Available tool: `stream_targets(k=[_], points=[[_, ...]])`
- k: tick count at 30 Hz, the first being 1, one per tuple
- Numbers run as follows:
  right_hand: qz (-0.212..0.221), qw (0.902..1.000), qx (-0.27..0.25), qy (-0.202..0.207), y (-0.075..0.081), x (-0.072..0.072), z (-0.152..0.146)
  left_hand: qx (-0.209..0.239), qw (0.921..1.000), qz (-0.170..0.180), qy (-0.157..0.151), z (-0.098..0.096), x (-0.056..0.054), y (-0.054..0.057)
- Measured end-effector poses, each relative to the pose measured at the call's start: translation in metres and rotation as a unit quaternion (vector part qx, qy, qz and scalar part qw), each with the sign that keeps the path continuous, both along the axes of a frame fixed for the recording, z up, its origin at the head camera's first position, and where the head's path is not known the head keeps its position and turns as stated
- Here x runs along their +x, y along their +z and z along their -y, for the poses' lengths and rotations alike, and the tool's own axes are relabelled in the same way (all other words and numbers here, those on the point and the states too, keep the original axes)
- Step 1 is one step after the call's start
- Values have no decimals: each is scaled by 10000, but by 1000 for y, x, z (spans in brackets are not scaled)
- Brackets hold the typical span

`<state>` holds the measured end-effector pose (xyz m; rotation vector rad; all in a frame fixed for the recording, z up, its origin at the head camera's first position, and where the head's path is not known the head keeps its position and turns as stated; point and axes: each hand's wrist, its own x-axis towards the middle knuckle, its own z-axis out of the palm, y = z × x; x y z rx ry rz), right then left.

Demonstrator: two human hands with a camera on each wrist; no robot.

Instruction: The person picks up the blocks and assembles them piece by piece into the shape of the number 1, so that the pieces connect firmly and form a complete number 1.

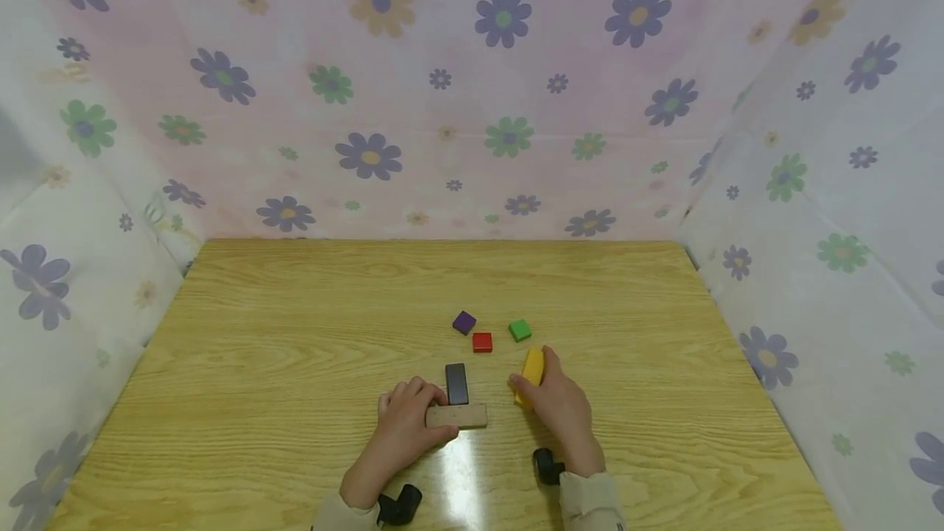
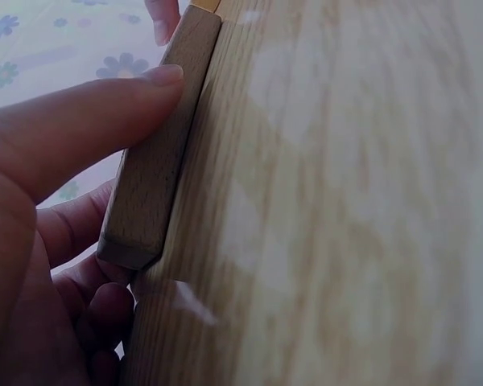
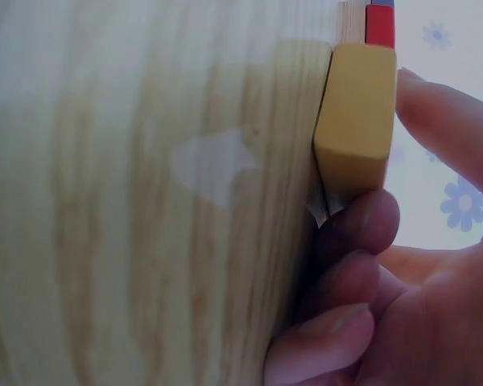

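My left hand (image 1: 408,423) grips a plain wooden block (image 1: 460,416) near its left end, thumb on the near side and fingers on the far side. In the left wrist view the thumb presses along the face of that wooden block (image 2: 165,145), which lies low against the tabletop. A black block (image 1: 456,384) lies just beyond it, its near end right at the wooden block. My right hand (image 1: 564,404) holds a yellow block (image 1: 531,375) between thumb and fingers. The right wrist view shows the yellow block (image 3: 357,104) close on the table, its end toward the camera.
Farther out on the wooden table (image 1: 295,310) lie a purple block (image 1: 464,322), a red block (image 1: 483,342) and a green block (image 1: 519,329), all small. Flower-print cloth (image 1: 442,105) walls the back and both sides. Black wrist devices (image 1: 401,505) sit at both sleeves.
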<state>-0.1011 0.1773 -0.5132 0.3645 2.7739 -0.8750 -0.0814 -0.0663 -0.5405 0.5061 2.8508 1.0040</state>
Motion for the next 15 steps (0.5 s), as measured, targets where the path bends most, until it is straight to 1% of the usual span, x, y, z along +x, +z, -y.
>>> stream_targets(k=[5,12,15], points=[[110,9999,54,-45,1,0,2,-29,9999,98,60,0,1,-1],[80,9996,266,-39,0,-1,1,34,9999,-123,48,-1,2,0],[104,9994,321,-69,1,-3,1,-2,10000,-76,32,0,1,2]])
